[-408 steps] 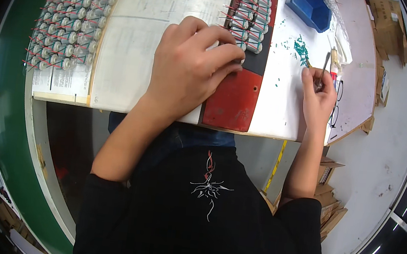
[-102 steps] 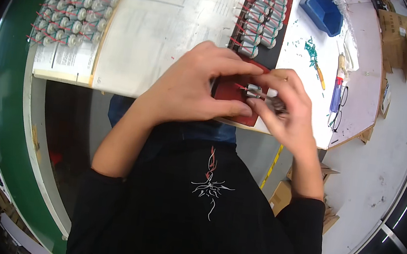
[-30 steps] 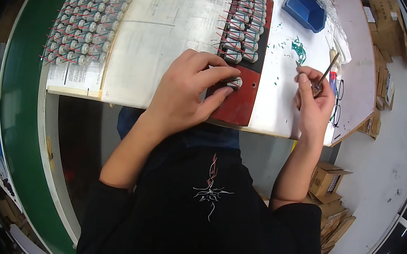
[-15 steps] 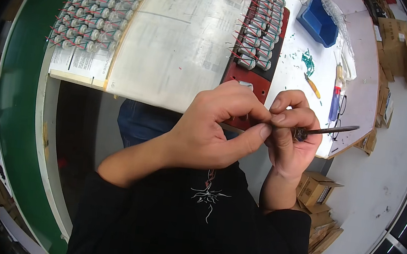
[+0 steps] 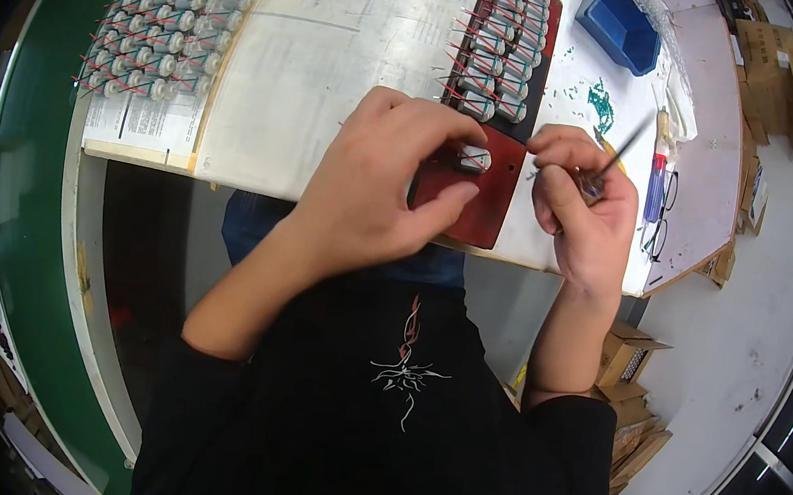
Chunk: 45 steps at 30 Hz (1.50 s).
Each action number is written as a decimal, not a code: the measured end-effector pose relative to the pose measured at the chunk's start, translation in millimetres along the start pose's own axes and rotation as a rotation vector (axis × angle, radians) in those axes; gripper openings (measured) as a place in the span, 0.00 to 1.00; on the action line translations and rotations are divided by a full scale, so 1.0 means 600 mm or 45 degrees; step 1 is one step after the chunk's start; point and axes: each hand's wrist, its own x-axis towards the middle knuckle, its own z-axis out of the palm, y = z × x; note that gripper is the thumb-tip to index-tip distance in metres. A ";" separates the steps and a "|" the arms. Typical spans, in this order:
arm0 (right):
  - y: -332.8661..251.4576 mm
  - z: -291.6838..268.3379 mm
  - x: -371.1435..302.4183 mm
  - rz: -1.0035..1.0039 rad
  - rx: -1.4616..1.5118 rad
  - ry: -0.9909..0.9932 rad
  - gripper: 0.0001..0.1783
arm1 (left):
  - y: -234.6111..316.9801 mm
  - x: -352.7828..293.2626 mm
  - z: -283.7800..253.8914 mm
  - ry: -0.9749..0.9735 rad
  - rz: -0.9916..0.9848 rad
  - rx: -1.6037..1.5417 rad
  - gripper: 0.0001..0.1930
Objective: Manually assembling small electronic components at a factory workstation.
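Observation:
My left hand (image 5: 381, 172) is over the front end of a dark red board (image 5: 490, 200), thumb and forefinger apart. Between them a small silvery motor (image 5: 474, 160) with a red wire lies on the board; the forefinger is close to it, and I cannot tell whether they touch. My right hand (image 5: 586, 196), to the right of the board, is closed around a slim dark-shafted tool (image 5: 630, 142), its shaft pointing up and away. Something tiny shows at the right fingertips, too small to name. Behind the left hand, several motors with red and dark wires (image 5: 479, 105) stand in two rows on the board.
More wired motors (image 5: 150, 48) fill the table's left side. A blue bin (image 5: 620, 29) stands at the back right, near green scraps (image 5: 601, 105). Farther right lie a blue-and-red-handled tool (image 5: 655, 194) and glasses (image 5: 667, 205). Cardboard boxes (image 5: 633, 358) sit below the table.
My hands, together before, have parted. The left moved left and opened over the motor on the board. The right moved up slightly, and its tool swung from pointing right to pointing upward.

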 end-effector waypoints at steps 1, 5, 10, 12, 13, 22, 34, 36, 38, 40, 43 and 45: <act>0.000 0.001 0.006 0.006 0.002 -0.002 0.07 | -0.007 -0.001 0.002 -0.003 -0.046 -0.078 0.14; 0.000 0.009 0.024 0.145 -0.226 -0.148 0.07 | -0.018 -0.003 0.016 0.008 -0.209 -0.251 0.14; -0.001 0.016 0.034 0.254 -0.287 -0.128 0.03 | -0.019 0.001 0.019 -0.005 -0.323 -0.289 0.12; -0.001 0.015 0.034 0.331 -0.333 -0.120 0.03 | -0.012 0.007 0.015 -0.090 -0.411 -0.279 0.12; 0.000 0.016 0.034 0.337 -0.334 -0.119 0.03 | -0.011 0.007 0.015 -0.132 -0.454 -0.274 0.12; 0.009 0.027 0.028 0.274 -0.423 -0.023 0.04 | -0.021 0.006 0.030 0.006 -0.471 -0.389 0.10; 0.012 0.032 0.023 0.250 -0.475 0.025 0.06 | -0.023 0.005 0.022 -0.110 -0.424 -0.310 0.10; 0.013 0.034 0.020 0.250 -0.472 0.030 0.06 | -0.020 0.005 0.019 -0.127 -0.450 -0.320 0.10; 0.011 0.030 0.022 0.257 -0.488 -0.003 0.06 | -0.018 0.005 0.018 -0.136 -0.467 -0.326 0.10; 0.009 0.025 0.025 0.264 -0.518 -0.066 0.08 | -0.019 0.007 0.016 -0.141 -0.439 -0.307 0.10; 0.014 0.024 0.022 0.245 -0.470 -0.065 0.07 | -0.019 0.007 0.016 -0.138 -0.427 -0.302 0.10; 0.013 0.026 0.020 0.234 -0.448 -0.065 0.07 | -0.018 0.006 0.016 -0.128 -0.430 -0.312 0.11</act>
